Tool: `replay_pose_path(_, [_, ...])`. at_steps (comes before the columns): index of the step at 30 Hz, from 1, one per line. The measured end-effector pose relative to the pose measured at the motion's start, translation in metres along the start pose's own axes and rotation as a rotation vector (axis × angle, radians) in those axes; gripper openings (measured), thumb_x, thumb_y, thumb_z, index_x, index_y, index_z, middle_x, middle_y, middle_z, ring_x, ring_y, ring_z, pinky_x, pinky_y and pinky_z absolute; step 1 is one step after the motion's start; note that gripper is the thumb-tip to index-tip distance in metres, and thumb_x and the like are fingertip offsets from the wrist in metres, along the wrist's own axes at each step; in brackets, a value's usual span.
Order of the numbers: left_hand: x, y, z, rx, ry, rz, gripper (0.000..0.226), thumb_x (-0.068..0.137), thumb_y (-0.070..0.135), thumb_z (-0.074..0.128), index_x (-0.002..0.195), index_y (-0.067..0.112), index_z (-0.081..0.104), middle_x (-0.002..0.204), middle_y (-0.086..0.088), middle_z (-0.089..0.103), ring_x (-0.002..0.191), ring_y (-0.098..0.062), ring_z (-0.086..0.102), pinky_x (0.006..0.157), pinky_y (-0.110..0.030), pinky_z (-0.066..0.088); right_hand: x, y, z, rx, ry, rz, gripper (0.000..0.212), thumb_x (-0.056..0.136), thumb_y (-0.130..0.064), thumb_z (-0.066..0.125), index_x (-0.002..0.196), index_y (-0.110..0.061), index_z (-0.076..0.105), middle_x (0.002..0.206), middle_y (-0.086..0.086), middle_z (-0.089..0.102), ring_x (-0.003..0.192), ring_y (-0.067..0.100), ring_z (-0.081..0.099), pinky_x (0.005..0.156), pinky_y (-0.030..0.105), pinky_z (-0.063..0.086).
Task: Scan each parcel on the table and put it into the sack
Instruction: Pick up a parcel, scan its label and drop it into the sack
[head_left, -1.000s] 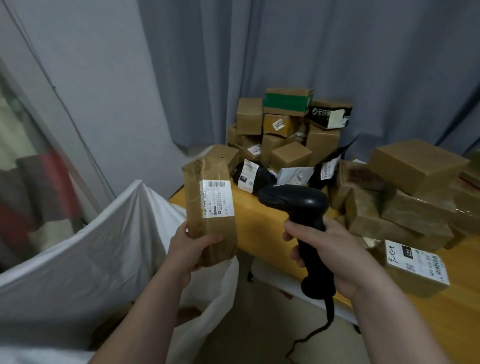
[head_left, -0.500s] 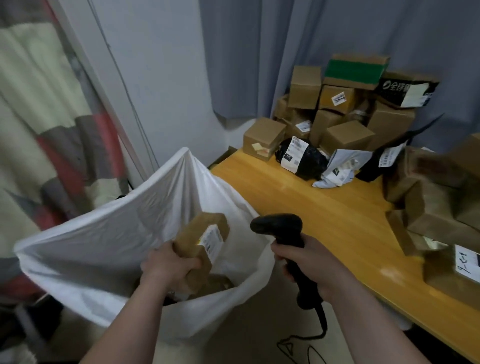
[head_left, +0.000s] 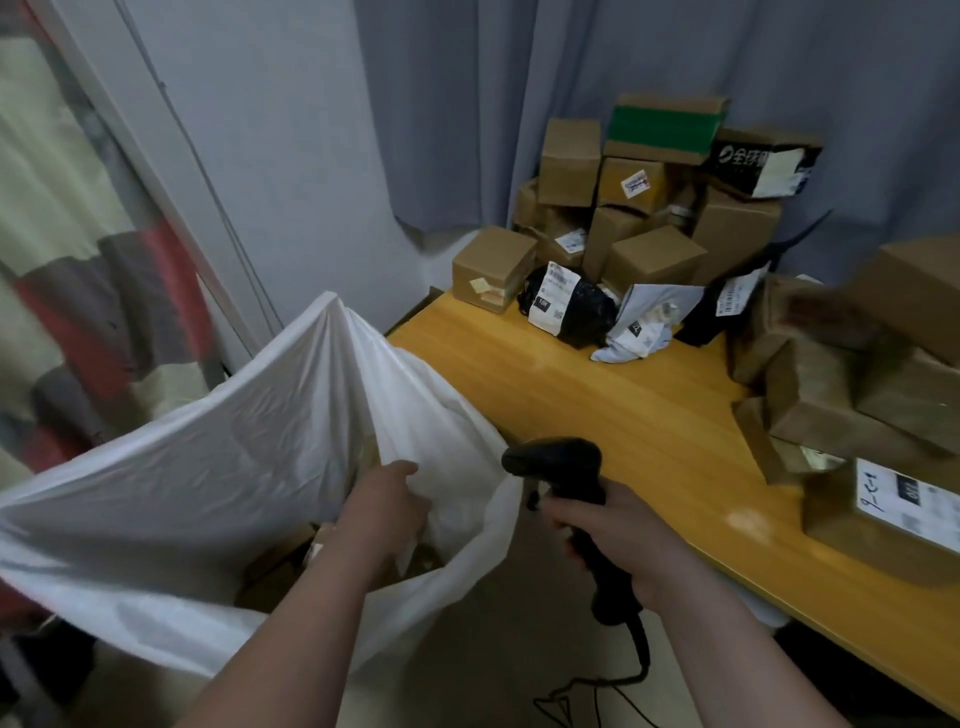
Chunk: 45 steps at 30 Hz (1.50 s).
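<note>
On the head camera, what worries me most is the sack (head_left: 208, 441). Its white mouth is slack and folded, and if the near lip sags shut, the next parcel could catch on the cloth and drop to the floor. The scanner (head_left: 553, 460) trails a cable (head_left: 641, 654) beside the sack, which could snag on a reach across. The stacked boxes (head_left: 649, 208) far beyond the sack lean on each other, so pulling one out carelessly may tip the rest.

My left hand (head_left: 387, 512) is inside the sack's mouth. Its fingers are loose and hold nothing, as far as the blur lets me judge. Brown parcels in the sack (head_left: 275, 566) lie just below it and partly behind my forearm. My right hand (head_left: 618, 535) is just to the right of the sack's lip, wrapped firmly round the scanner handle.

The unscanned parcels sit on the desk (head_left: 597, 415), right of the sack. A labelled box (head_left: 883, 519) is nearest, past my right hand, and a black bag parcel (head_left: 571, 306) lies further back, well apart from both hands.
</note>
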<state>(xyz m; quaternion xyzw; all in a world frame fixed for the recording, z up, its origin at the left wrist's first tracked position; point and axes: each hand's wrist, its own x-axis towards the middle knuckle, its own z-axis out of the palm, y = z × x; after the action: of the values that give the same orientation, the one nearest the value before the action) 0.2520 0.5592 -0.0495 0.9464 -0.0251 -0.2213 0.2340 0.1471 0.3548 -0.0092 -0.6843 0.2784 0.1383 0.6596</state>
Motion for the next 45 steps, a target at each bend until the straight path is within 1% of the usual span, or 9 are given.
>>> replay_pose_path(3, [-0.001, 0.047, 0.011, -0.008, -0.031, 0.108, 0.048, 0.096, 0.027, 0.056, 0.142, 0.021, 0.042, 0.135, -0.002, 0.054, 0.120, -0.018, 0.053, 0.100, -0.027, 0.042, -0.012, 0.006, -0.032, 0.045, 0.068, -0.015, 0.015, 0.085, -0.021, 0.072, 0.094, -0.011, 0.065, 0.072, 0.005, 0.063, 0.056, 0.016, 0.058, 0.053, 0.027, 0.046])
replay_pose_path(7, [-0.010, 0.116, 0.035, -0.064, -0.040, 0.300, 0.047, 0.093, 0.025, 0.058, 0.138, 0.019, 0.049, 0.126, -0.001, 0.060, 0.116, -0.017, 0.054, 0.092, -0.021, 0.037, -0.029, 0.015, -0.088, 0.145, 0.183, -0.034, 0.019, 0.084, -0.016, 0.073, 0.098, -0.007, 0.065, 0.075, 0.008, 0.060, 0.062, 0.021, 0.055, 0.056, 0.032, 0.044])
replay_pose_path(12, [-0.032, 0.203, 0.076, -0.140, -0.174, 0.431, 0.043, 0.093, 0.024, 0.058, 0.135, 0.023, 0.052, 0.118, 0.005, 0.056, 0.110, -0.015, 0.054, 0.094, -0.030, 0.046, -0.047, 0.039, -0.166, 0.270, 0.362, -0.030, 0.023, 0.082, -0.012, 0.075, 0.102, -0.006, 0.065, 0.075, 0.009, 0.059, 0.060, 0.019, 0.055, 0.052, 0.030, 0.045])
replay_pose_path(18, [-0.051, 0.288, 0.134, -0.111, -0.324, 0.528, 0.040, 0.092, 0.025, 0.059, 0.132, 0.027, 0.054, 0.121, 0.005, 0.058, 0.108, -0.016, 0.056, 0.095, -0.033, 0.048, -0.069, 0.069, -0.253, 0.381, 0.583, -0.033, 0.020, 0.082, -0.012, 0.073, 0.100, -0.013, 0.064, 0.087, 0.006, 0.062, 0.078, 0.021, 0.057, 0.060, 0.031, 0.047])
replay_pose_path(24, [-0.061, 0.345, 0.194, -0.079, -0.411, 0.581, 0.041, 0.091, 0.024, 0.061, 0.131, 0.023, 0.054, 0.124, 0.005, 0.059, 0.107, -0.012, 0.054, 0.085, -0.024, 0.042, -0.076, 0.107, -0.328, 0.489, 0.704, 0.015, 0.024, 0.086, -0.012, 0.069, 0.110, -0.011, 0.062, 0.087, 0.007, 0.059, 0.075, 0.024, 0.054, 0.060, 0.033, 0.046])
replay_pose_path(29, [-0.065, 0.370, 0.235, -0.087, -0.376, 0.542, 0.041, 0.091, 0.014, 0.059, 0.131, 0.019, 0.054, 0.130, -0.004, 0.060, 0.113, -0.019, 0.057, 0.087, -0.027, 0.049, -0.072, 0.123, -0.362, 0.565, 0.636, 0.035, 0.025, 0.088, -0.012, 0.066, 0.112, -0.011, 0.059, 0.085, 0.005, 0.057, 0.077, 0.025, 0.054, 0.064, 0.033, 0.046])
replay_pose_path(34, [-0.078, 0.380, 0.258, -0.241, -0.421, 0.462, 0.052, 0.089, 0.007, 0.062, 0.137, 0.016, 0.043, 0.124, 0.001, 0.056, 0.103, -0.009, 0.052, 0.071, -0.009, 0.043, -0.065, 0.135, -0.375, 0.652, 0.509, 0.036, 0.026, 0.088, -0.014, 0.066, 0.113, -0.015, 0.060, 0.094, 0.006, 0.063, 0.085, 0.025, 0.057, 0.072, 0.036, 0.047])
replay_pose_path(39, [-0.092, 0.384, 0.261, -0.602, -0.510, 0.085, 0.018, 0.099, 0.028, 0.051, 0.116, 0.021, 0.052, 0.116, 0.001, 0.063, 0.096, -0.015, 0.056, 0.080, -0.034, 0.046, -0.068, 0.143, -0.388, 0.795, 0.561, -0.009, 0.023, 0.087, -0.014, 0.068, 0.108, -0.015, 0.062, 0.096, 0.010, 0.070, 0.083, 0.024, 0.061, 0.068, 0.034, 0.047])
replay_pose_path(45, [-0.104, 0.394, 0.267, -0.803, -0.509, -0.025, 0.030, 0.102, 0.033, 0.044, 0.092, 0.010, 0.061, 0.078, -0.007, 0.066, 0.079, -0.025, 0.063, 0.083, -0.044, 0.053, -0.080, 0.138, -0.403, 0.840, 0.616, -0.090, 0.022, 0.084, -0.012, 0.070, 0.104, -0.011, 0.061, 0.092, 0.012, 0.069, 0.077, 0.023, 0.062, 0.062, 0.031, 0.049])
